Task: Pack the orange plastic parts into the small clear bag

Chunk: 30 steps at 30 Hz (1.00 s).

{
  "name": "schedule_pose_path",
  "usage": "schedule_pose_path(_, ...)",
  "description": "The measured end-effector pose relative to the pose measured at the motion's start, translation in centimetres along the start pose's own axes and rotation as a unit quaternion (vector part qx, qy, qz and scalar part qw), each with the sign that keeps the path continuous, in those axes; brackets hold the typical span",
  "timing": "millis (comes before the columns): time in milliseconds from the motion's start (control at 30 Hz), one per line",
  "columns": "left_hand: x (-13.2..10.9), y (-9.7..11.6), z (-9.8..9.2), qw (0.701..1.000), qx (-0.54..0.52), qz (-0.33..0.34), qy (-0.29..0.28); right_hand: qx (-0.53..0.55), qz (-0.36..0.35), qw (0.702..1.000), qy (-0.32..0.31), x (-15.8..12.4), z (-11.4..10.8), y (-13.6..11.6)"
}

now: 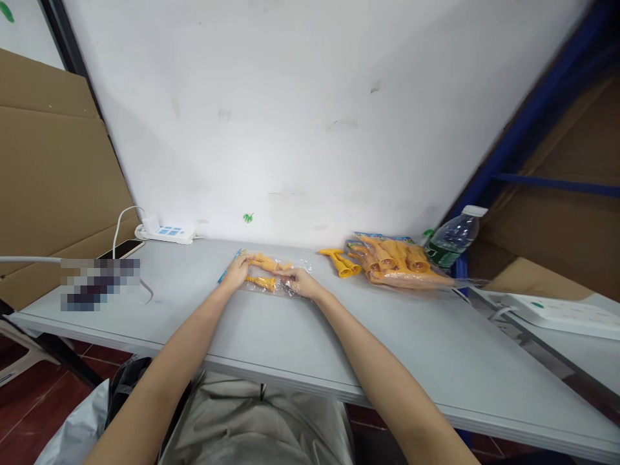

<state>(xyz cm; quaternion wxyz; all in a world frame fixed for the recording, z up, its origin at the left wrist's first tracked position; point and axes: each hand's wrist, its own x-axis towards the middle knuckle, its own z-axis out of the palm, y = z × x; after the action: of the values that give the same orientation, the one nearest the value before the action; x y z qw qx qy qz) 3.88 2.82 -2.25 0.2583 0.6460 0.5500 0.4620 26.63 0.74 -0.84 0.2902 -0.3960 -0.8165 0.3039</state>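
Note:
A clear plastic bag [278, 289] with a blue printed card at its left end lies on the grey table in front of me. Inside it are yellow rubbery pieces [261, 283] with flared ends, like small finger-puppet hands. My left hand [236, 271] grips the bag's left end by the card, fingers closed. At the bag's right part, my right hand [301, 283] has its fingers closed on the plastic, partly covering the contents. To the right, apart from both hands, two loose yellow pieces [341, 263] with hollow ends lie on the tabletop.
A pile of bagged yellow pieces [397, 261] sits at the back right beside a plastic bottle [453, 239]. At the back left are a power strip [172, 232] and a phone [123, 248] with white cables. Cardboard [53, 155] stands left; another power strip [562, 313] lies far right.

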Motion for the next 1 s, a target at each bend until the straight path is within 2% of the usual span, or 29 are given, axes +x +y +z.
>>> schedule_pose_path(100, -0.4, 0.6, -0.3, 0.994, 0.081, 0.037, -0.058, -0.033, 0.020, 0.999, 0.016, -0.1, -0.4, -0.5)
schedule_pose_path(200, -1.0, 1.2, -0.5, 0.982, 0.158, 0.045, -0.090, -0.117, 0.064, 0.985, 0.106, -0.6, -1.8, -1.1)
schedule_pose_path(300, -1.5, 1.8, -0.7, 0.969, 0.226, 0.012, -0.096, -0.234, 0.131, 0.932, 0.242, -1.5, -3.9, -1.6)
schedule_pose_path(367, -1.7, 2.0, -0.7, 0.961, 0.262, -0.005, -0.094, -0.299, 0.188, 0.885, 0.303, -2.2, -5.3, -1.8)
schedule_pose_path(433, -1.8, 2.1, -0.8, 0.953, 0.289, -0.012, -0.085, -0.353, 0.251, 0.842, 0.321, -2.9, -6.1, -1.8)
schedule_pose_path(533, -1.6, 1.9, -1.1, 0.945, 0.321, -0.017, -0.066, -0.396, 0.331, 0.813, 0.270, -3.5, -6.5, -1.8)
schedule_pose_path(633, -1.4, 1.6, -1.4, 0.940, 0.335, -0.032, -0.050, -0.404, 0.361, 0.815, 0.207, -3.6, -6.1, -1.7)
schedule_pose_path(733, -1.2, 1.4, -1.8, 0.942, 0.331, -0.046, -0.039, -0.394, 0.342, 0.830, 0.197, -3.3, -5.7, -1.5)
schedule_pose_path(833, -1.2, 1.2, -1.9, 0.945, 0.322, -0.048, -0.037, -0.350, 0.295, 0.865, 0.205, -2.9, -5.5, -0.4)
schedule_pose_path(933, -1.1, 0.9, -1.8, 0.955, 0.292, -0.036, -0.032, -0.281, 0.218, 0.910, 0.211, -2.4, -5.6, 1.4)
schedule_pose_path(1000, -1.1, 0.6, -1.8, 0.962, 0.269, -0.028, -0.027, -0.255, 0.168, 0.929, 0.209, -2.3, -5.5, 2.6)
